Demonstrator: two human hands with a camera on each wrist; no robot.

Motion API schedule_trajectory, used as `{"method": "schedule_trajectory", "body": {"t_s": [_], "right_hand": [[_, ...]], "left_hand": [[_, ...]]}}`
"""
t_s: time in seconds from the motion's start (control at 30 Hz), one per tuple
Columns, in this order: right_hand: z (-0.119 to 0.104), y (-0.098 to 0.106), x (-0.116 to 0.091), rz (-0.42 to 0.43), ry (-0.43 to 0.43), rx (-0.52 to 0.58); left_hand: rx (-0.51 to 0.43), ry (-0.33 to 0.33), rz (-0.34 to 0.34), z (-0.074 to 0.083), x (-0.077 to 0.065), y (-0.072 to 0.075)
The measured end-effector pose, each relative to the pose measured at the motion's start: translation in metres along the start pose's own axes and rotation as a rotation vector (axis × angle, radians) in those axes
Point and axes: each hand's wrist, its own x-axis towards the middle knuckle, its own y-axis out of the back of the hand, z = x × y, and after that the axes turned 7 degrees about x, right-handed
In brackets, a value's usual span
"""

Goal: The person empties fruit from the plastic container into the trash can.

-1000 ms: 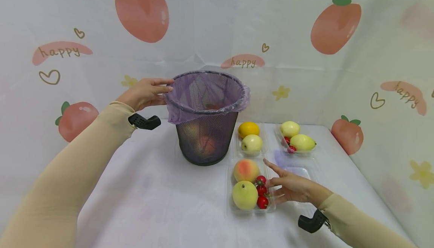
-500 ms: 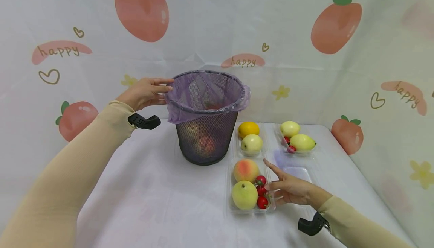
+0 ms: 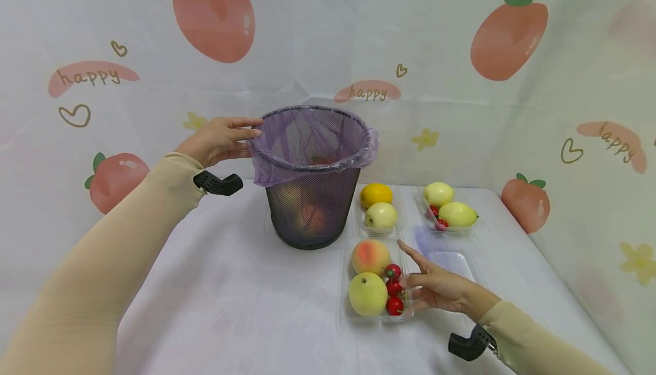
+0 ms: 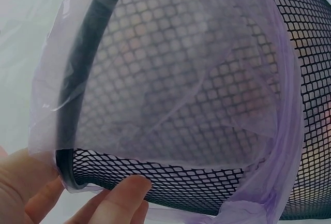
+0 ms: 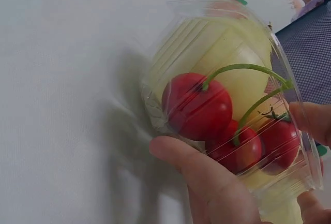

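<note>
My left hand (image 3: 217, 140) rests at the left rim of a black mesh waste bin (image 3: 340, 204) lined with a purple bag (image 3: 279, 173). In the left wrist view its thumb (image 4: 126, 198) lies against the mesh. My right hand (image 3: 443, 287) touches the right side of a clear plastic box (image 3: 342, 306), fingers mostly straight. That box holds a peach (image 3: 370, 256), a round pale yellow-green fruit (image 3: 368, 294) and small red fruits. Two are cherries (image 5: 196, 105) on a joined stem; another (image 5: 279, 144) has a green leafy top.
Behind stands a clear box with a yellow fruit (image 3: 376, 196) and a pale one (image 3: 381, 215). Another at back right holds a lemon-shaped fruit (image 3: 458, 214). A clear box (image 3: 453, 262) lies beyond my right hand. Fruit shows through the bin's mesh.
The box with the peach has shifted slightly left, with my right hand following at its side. My left hand and the bin have stayed in place.
</note>
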Motion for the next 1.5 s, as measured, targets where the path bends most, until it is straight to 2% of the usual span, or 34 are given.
{"method": "schedule_trajectory", "body": {"t_s": [0.17,0.33,0.6,0.97,1.03,1.23,1.33,1.5], "right_hand": [[0.002,0.000,-0.001,-0.054,-0.001,0.003],[-0.001,-0.001,-0.007,-0.046,0.021,-0.012],[-0.022,-0.006,-0.023,-0.038,0.111,-0.072],[-0.052,-0.002,-0.047,-0.029,0.251,-0.119],[-0.057,-0.002,-0.050,-0.080,0.288,-0.088],[-0.072,-0.001,-0.056,-0.341,0.372,0.045],[-0.079,-0.001,-0.058,-0.360,0.391,0.028],[-0.092,0.000,-0.061,-0.305,0.415,-0.044]], "left_hand": [[0.000,0.007,0.002,-0.001,0.002,0.000],[0.005,0.003,-0.001,-0.002,0.002,0.000],[0.007,0.013,0.010,-0.002,0.003,0.000],[0.023,-0.003,0.013,-0.003,0.004,0.000],[0.020,-0.003,0.006,-0.003,0.003,0.000],[0.022,0.002,0.011,-0.002,0.003,0.000],[0.032,-0.002,0.019,-0.002,0.003,0.000],[0.034,-0.002,0.024,-0.001,0.003,0.000]]}}
